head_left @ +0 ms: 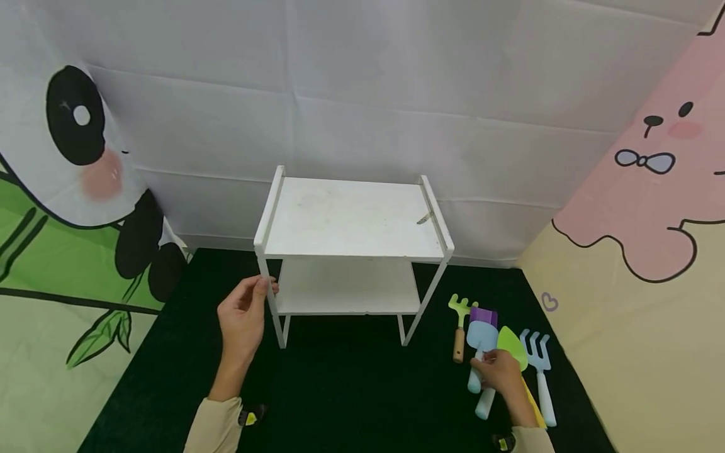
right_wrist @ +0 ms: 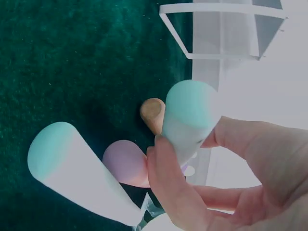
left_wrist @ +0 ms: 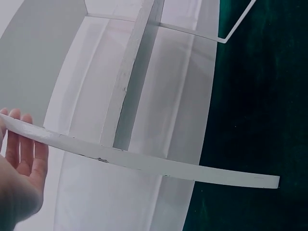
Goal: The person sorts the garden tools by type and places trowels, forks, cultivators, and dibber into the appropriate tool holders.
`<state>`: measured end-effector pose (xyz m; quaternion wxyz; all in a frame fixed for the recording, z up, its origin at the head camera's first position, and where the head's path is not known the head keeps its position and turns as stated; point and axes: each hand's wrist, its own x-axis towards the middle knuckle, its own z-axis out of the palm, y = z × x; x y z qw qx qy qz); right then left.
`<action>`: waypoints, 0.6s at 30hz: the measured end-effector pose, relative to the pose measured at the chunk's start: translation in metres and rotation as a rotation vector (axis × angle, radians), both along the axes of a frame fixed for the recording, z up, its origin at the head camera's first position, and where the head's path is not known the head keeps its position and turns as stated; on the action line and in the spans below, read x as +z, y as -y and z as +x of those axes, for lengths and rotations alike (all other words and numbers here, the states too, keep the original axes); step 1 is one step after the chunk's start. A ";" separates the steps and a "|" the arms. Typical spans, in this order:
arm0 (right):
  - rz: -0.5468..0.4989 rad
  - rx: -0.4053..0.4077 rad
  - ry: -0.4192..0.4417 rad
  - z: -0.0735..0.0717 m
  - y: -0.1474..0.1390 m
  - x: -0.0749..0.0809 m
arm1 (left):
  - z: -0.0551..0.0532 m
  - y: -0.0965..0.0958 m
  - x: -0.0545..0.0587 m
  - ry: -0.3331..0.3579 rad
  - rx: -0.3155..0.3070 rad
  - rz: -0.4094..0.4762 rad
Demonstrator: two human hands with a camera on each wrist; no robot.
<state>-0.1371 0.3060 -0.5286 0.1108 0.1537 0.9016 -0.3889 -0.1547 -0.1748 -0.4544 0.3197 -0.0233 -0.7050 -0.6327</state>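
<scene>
1. Blue trowel (head_left: 483, 335): handle partly covered by the fingers (right_wrist: 169, 187) of the right hand (head_left: 501, 372).
2. Purple tool (head_left: 484, 316): partly hidden behind the trowel's blade.
3. Left hand (left_wrist: 21, 192): cut by left edge, left wrist view; fingers partly behind the bar of the white rack (head_left: 351, 217).
4. Dark mark (head_left: 424, 219) on rack top: too small to identify.

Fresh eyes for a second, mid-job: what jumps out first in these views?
First, the white two-tier shelf at the center of the head view, its front left leg held by the left hand. Next, the colorful garden tools to its right, where the right hand holds a pale blue trowel. Then the big pink cartoon animal on the right-hand wall.
</scene>
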 end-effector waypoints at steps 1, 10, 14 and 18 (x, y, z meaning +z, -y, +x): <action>-0.020 -0.007 0.003 0.000 -0.002 0.000 | 0.000 0.000 0.000 -0.003 0.001 -0.001; -0.130 -0.067 0.046 0.005 -0.006 0.003 | 0.000 0.000 -0.001 -0.008 0.014 -0.012; -0.160 -0.083 0.079 0.007 -0.008 0.003 | 0.001 0.000 0.000 0.001 0.012 -0.016; -0.214 -0.093 0.102 0.010 -0.012 0.000 | 0.001 0.000 0.000 0.001 0.005 -0.013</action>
